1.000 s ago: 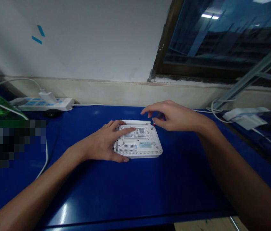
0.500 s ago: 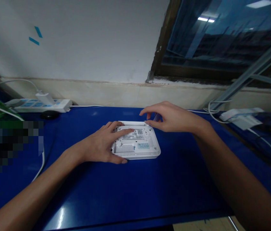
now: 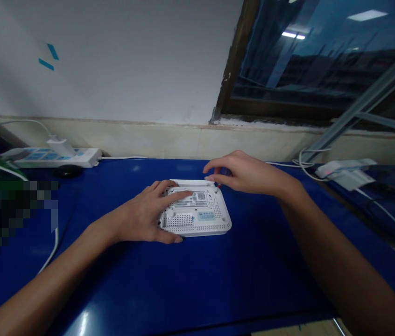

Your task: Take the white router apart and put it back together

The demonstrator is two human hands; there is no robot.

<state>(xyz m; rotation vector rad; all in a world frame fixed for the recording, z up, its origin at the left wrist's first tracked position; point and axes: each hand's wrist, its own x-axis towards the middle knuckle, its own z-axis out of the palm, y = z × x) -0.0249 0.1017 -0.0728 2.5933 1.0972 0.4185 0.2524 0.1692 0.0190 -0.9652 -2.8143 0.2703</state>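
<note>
A white router (image 3: 211,227) lies underside up on the blue table, showing vent holes, printed labels and a QR code. My left hand (image 3: 144,210) is spread over its left side and grips it, thumb at the near edge, index finger across the label, other fingers at the far edge. At the router's far right corner, my right hand (image 3: 243,172) is closed in a pinch around a slim purplish object (image 3: 226,172) with a bit of red below. Fingers cover most of that object, so its kind cannot be made out.
At the back left stand a white power strip (image 3: 87,158) with a plugged-in charger (image 3: 60,145) and a black mouse-like object (image 3: 67,171). A white adapter (image 3: 353,175) with cables sits at the right. Behind the blue table (image 3: 190,280) rise the wall and a window.
The whole view has shifted slightly. My right hand stays at the router's far right corner with its fingers a little turned, and red now shows below them. My left hand keeps its grip.
</note>
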